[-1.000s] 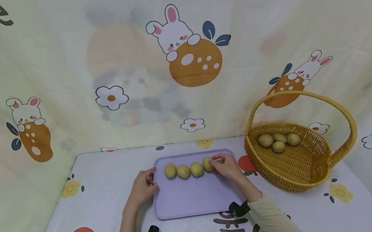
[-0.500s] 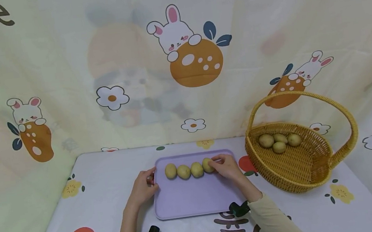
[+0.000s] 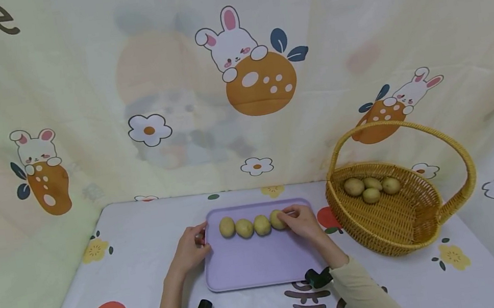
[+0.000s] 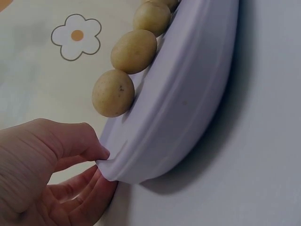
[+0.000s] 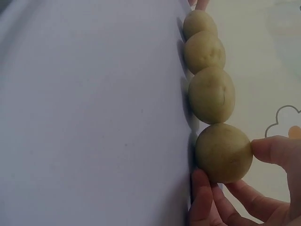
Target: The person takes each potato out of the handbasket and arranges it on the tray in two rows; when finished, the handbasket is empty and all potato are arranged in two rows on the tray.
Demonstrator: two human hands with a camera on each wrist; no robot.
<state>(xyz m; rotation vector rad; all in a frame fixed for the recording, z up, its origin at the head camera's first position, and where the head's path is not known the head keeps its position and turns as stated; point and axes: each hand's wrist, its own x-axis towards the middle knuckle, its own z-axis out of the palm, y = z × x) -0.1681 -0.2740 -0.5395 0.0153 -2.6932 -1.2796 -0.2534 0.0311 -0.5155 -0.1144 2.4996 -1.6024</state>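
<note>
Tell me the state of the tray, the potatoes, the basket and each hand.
Tray: face up, bearing four potatoes
Tray potatoes: whole, unpeeled, in a row
Basket: handle up, partly filled
Basket potatoes: four, loosely grouped
Left hand: pinching the tray's left edge
Right hand: holding the row's rightmost potato

A cream, rabbit-printed curtain [image 3: 193, 94] hangs behind the white, fruit-patterned tablecloth [image 3: 143, 249].

Yellow-brown potatoes [image 3: 262, 225], lilac tray [image 3: 260, 261]
</note>
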